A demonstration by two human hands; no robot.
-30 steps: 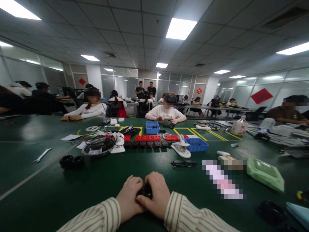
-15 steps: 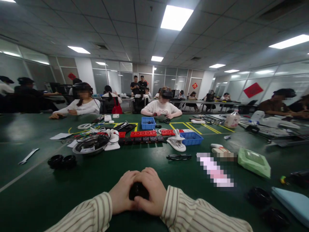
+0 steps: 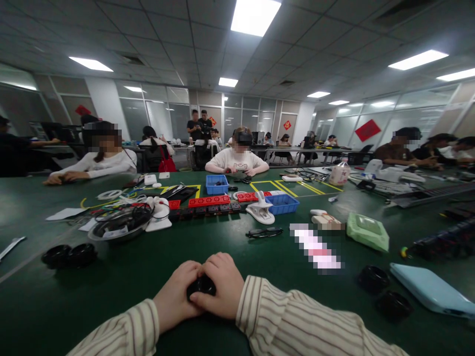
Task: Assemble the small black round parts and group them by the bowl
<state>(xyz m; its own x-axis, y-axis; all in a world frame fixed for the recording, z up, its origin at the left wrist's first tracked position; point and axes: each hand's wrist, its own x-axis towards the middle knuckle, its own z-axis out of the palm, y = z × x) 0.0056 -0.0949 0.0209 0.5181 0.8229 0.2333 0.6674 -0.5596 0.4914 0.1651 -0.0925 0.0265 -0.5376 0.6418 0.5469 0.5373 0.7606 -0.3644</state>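
My left hand [image 3: 176, 294] and my right hand [image 3: 221, 289] are cupped together at the near edge of the green table [image 3: 122, 291]. Between them is a glossy black round part [image 3: 201, 286], and its lower half is hidden by my fingers. My right thumb lies across its near side, while the fingers of both hands meet over its far side. Two similar black round parts [image 3: 82, 255] stand side by side on the left. Two more, one of them a black round part [image 3: 373, 278], lie on the right.
Beyond my hands lie folded glasses [image 3: 264, 233], a white clip stand [image 3: 261, 210], blue bins [image 3: 282, 203] and red-black power strips [image 3: 210, 200]. A metal bowl [image 3: 118, 230] of cables is at left; a green wipes pack [image 3: 368, 231] and light-blue case [image 3: 430, 291] at right. People sit opposite.
The view has turned to the right, so the table things sit further left in it. Both hands stay closed around the black part, whose top shows at a slightly different angle.
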